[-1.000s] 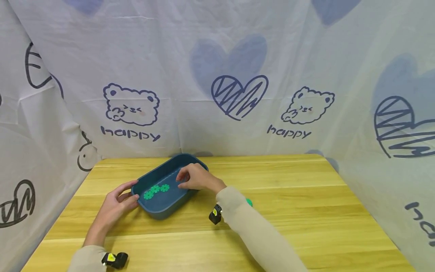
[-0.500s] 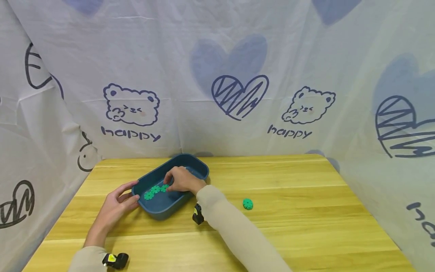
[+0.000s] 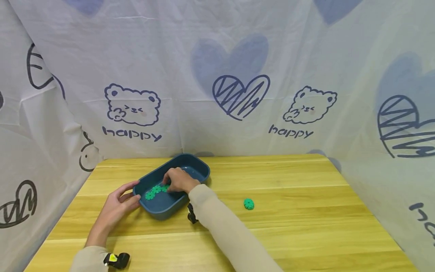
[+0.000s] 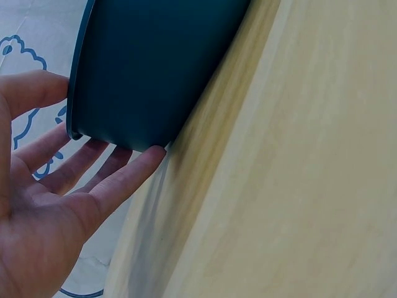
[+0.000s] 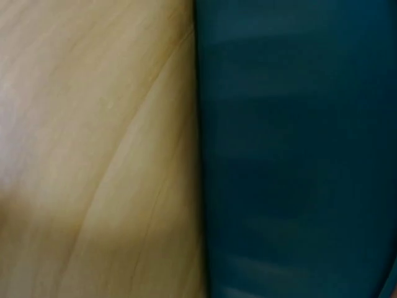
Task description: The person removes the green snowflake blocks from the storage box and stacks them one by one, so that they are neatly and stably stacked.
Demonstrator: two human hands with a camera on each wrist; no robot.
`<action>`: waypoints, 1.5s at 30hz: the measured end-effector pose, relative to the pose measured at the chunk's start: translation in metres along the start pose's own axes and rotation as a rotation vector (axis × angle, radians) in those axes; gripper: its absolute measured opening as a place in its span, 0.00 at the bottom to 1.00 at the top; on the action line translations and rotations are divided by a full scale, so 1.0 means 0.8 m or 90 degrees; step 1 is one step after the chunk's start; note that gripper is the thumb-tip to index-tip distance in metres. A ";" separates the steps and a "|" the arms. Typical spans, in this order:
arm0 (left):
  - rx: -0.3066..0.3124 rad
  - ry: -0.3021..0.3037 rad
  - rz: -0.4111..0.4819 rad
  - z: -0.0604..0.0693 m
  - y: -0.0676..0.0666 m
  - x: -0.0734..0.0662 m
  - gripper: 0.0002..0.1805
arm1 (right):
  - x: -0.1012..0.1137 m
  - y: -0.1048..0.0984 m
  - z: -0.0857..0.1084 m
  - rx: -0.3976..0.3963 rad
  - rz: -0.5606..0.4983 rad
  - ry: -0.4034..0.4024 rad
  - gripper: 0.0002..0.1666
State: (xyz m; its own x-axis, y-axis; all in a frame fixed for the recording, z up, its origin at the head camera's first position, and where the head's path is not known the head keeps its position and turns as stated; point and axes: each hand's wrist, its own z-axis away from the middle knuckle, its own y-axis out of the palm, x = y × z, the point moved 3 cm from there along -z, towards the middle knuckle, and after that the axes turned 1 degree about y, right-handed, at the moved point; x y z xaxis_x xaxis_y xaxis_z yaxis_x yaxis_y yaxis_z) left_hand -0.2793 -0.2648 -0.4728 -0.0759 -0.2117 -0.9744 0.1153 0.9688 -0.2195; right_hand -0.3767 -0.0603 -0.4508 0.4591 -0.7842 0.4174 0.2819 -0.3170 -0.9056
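Table: light wood-grain tabletop [image 3: 306,226], runs under everything.
Sleeves: beige left sleeve [image 3: 89,260] at the near edge; beige right sleeve [image 3: 231,234] reaches in diagonally from lower right.
Wrist cams: black left wrist camera [image 3: 117,260] with yellow label; black right wrist camera [image 3: 192,214] just beside the bin's near wall.
Left hand [image 3: 117,206]: spread wide, fingers mostly straight, fingertips touching rim and outer wall at the bin's left end.
Loose piece: green notched disc [image 3: 249,204] on the table, right of the bin, well apart; single or stacked, can't tell.
Bin: dark teal rectangular plastic bin [image 3: 161,215], rounded corners, upright, set diagonally on the table.
Discs: three green notched discs [image 3: 150,195] on the bin floor, left half, in a close row.
Right hand [image 3: 180,179]: inside the bin, fingers bent down, thumb at the rightmost disc; gap and grip can't be told.
Backdrop: white cloth [image 3: 183,49] with blue hearts, bear faces, "happy" lettering.
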 end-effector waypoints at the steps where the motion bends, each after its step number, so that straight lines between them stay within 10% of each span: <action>1: 0.000 0.001 -0.002 0.000 0.000 0.000 0.35 | 0.000 0.001 -0.001 0.000 0.002 0.002 0.16; 45: 0.005 0.002 0.003 -0.001 0.000 0.000 0.36 | -0.004 -0.005 0.006 0.027 0.015 -0.102 0.13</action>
State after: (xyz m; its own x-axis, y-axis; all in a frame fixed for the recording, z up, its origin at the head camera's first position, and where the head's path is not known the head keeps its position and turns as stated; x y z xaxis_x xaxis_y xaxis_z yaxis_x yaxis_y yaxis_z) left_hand -0.2798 -0.2648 -0.4727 -0.0787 -0.2063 -0.9753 0.1237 0.9688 -0.2149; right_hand -0.3749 -0.0541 -0.4482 0.5940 -0.6944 0.4062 0.3037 -0.2740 -0.9125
